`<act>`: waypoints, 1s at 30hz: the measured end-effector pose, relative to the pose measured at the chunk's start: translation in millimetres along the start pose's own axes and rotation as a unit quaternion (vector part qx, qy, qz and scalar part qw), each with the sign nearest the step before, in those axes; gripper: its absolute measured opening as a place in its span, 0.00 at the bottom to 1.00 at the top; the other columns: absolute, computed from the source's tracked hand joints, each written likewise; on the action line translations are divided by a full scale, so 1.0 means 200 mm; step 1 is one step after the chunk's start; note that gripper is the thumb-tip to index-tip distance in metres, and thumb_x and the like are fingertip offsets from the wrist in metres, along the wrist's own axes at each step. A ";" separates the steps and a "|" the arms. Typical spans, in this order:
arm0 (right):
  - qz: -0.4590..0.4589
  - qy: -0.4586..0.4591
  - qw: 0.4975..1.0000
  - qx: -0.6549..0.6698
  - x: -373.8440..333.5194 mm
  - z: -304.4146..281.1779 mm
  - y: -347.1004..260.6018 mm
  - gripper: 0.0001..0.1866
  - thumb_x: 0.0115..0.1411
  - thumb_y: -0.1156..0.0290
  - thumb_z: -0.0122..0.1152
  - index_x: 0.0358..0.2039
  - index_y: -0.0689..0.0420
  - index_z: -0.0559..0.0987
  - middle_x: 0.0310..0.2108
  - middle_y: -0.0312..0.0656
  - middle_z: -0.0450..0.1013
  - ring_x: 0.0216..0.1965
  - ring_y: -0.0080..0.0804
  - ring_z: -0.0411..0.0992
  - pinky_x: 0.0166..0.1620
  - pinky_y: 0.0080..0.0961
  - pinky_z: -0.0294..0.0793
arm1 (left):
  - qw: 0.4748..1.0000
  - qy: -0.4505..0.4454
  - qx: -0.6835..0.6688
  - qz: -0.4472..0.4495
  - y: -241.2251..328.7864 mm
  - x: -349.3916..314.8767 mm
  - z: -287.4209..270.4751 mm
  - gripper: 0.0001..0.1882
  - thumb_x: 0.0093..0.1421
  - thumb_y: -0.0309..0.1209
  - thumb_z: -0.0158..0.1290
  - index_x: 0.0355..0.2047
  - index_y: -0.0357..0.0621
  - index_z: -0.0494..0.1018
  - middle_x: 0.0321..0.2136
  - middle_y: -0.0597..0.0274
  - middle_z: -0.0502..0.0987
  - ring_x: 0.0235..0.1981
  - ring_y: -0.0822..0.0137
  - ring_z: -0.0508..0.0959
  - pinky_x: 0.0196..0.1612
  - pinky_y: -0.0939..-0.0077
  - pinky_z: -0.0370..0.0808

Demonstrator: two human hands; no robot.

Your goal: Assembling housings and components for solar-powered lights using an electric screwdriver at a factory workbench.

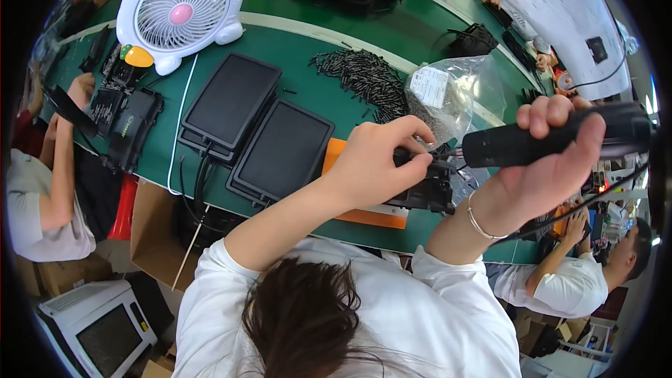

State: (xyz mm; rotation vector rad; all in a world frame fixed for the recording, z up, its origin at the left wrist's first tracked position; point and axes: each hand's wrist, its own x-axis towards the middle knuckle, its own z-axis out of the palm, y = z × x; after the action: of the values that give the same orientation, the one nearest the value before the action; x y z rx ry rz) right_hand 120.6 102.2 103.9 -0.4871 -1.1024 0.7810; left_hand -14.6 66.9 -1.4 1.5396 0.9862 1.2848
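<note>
My right hand (560, 143) is wrapped round a black electric screwdriver (500, 147), its bit end pointing left toward my left hand. My left hand (388, 157) is closed on a black plastic housing (434, 189), thumb and forefinger bent around part of it close to the screwdriver's tip. Under the housing lies an orange-edged board (378, 218); most of it is covered by my arm and the housing. Whether a screw sits between my fingertips is hidden.
Two stacks of flat black panels (234, 98) with cables lie left of my hands. Loose black screws (360, 77) are heaped behind, beside a clear plastic bag (462, 91). A white desk fan (182, 14) stands at the far left. Other people sit on both sides.
</note>
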 end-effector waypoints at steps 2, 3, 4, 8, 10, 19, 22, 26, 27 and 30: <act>-0.015 0.063 0.996 -0.055 0.00 0.03 0.01 0.17 0.57 0.59 0.53 0.34 0.63 0.68 0.18 0.41 0.65 0.17 0.27 0.62 0.22 0.24 0.64 | 1.000 0.006 0.007 0.015 0.00 0.00 0.00 0.12 0.49 0.24 0.52 0.36 0.38 0.69 0.24 0.58 0.78 0.27 0.71 0.78 0.31 0.79 0.72; -0.010 0.074 0.995 -0.061 -0.01 0.03 0.01 0.19 0.57 0.57 0.54 0.34 0.62 0.67 0.19 0.41 0.66 0.17 0.29 0.62 0.24 0.25 0.65 | 1.000 0.009 0.008 0.027 0.00 0.00 -0.01 0.12 0.49 0.24 0.52 0.36 0.38 0.69 0.24 0.58 0.78 0.26 0.72 0.78 0.31 0.79 0.72; 0.017 0.019 0.999 0.021 0.00 0.01 0.01 0.19 0.57 0.57 0.55 0.34 0.61 0.67 0.20 0.42 0.66 0.19 0.29 0.63 0.25 0.26 0.65 | 0.998 -0.027 0.011 -0.049 0.04 0.01 -0.03 0.13 0.50 0.24 0.53 0.38 0.38 0.68 0.25 0.59 0.78 0.27 0.72 0.77 0.34 0.79 0.72; 0.029 -0.013 0.958 0.286 0.06 -0.27 -0.07 0.20 0.54 0.54 0.57 0.33 0.58 0.65 0.27 0.40 0.61 0.27 0.28 0.59 0.33 0.26 0.62 | 0.986 0.126 0.061 0.089 -0.03 -0.03 -0.04 0.16 0.50 0.30 0.55 0.38 0.40 0.67 0.33 0.58 0.75 0.34 0.61 0.74 0.37 0.73 0.69; -0.036 0.006 0.989 0.144 0.02 -0.45 -0.13 0.19 0.55 0.54 0.56 0.36 0.56 0.67 0.26 0.39 0.61 0.26 0.27 0.59 0.32 0.24 0.61 | 0.950 0.214 0.079 0.215 -0.07 -0.11 -0.07 0.13 0.48 0.23 0.51 0.36 0.37 0.66 0.32 0.54 0.69 0.31 0.60 0.70 0.37 0.73 0.68; -0.208 0.228 0.865 -0.395 -0.11 -0.78 0.14 0.23 0.52 0.76 0.60 0.45 0.68 0.61 0.43 0.47 0.63 0.42 0.31 0.65 0.46 0.25 0.66 | 0.996 0.064 -0.031 -0.045 -0.29 -0.26 0.10 0.16 0.47 0.17 0.49 0.39 0.38 0.67 0.26 0.56 0.71 0.29 0.64 0.72 0.32 0.76 0.68; -0.238 0.239 0.846 -0.414 -0.19 -0.82 0.14 0.15 0.52 0.78 0.58 0.38 0.65 0.64 0.29 0.38 0.61 0.29 0.24 0.61 0.33 0.21 0.64 | 0.996 0.079 -0.042 0.027 -0.21 -0.22 0.08 0.13 0.47 0.16 0.47 0.35 0.37 0.69 0.23 0.56 0.70 0.25 0.65 0.72 0.30 0.77 0.67; 0.257 -0.146 0.916 -0.270 -0.29 -0.53 0.16 0.06 0.55 0.78 0.49 0.33 0.65 0.72 0.30 0.36 0.68 0.33 0.20 0.66 0.36 0.16 0.66 | 0.960 -0.063 0.037 0.269 0.08 -0.09 0.02 0.11 0.44 0.23 0.53 0.31 0.42 0.69 0.26 0.59 0.73 0.27 0.56 0.74 0.30 0.69 0.70; 0.394 -0.202 0.895 -0.057 -0.35 -0.53 0.21 0.10 0.59 0.73 0.48 0.36 0.66 0.73 0.31 0.36 0.69 0.32 0.21 0.67 0.35 0.17 0.67 | 0.941 -0.091 0.065 0.319 0.09 -0.08 0.05 0.12 0.41 0.26 0.54 0.29 0.44 0.69 0.25 0.60 0.72 0.28 0.55 0.74 0.30 0.67 0.71; 0.458 -0.288 0.841 -0.022 -0.36 -0.44 0.23 0.14 0.61 0.64 0.49 0.38 0.62 0.73 0.33 0.34 0.71 0.34 0.17 0.66 0.39 0.14 0.65 | 0.922 -0.162 0.177 0.303 0.13 -0.09 -0.01 0.12 0.39 0.26 0.54 0.27 0.45 0.68 0.22 0.62 0.70 0.27 0.59 0.74 0.30 0.68 0.71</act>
State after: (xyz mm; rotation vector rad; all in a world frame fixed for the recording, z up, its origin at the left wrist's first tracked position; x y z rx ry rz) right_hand 171.2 79.5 -5.8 -0.8743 -1.4383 1.8378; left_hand -18.8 42.8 17.9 2.3799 0.5543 1.2248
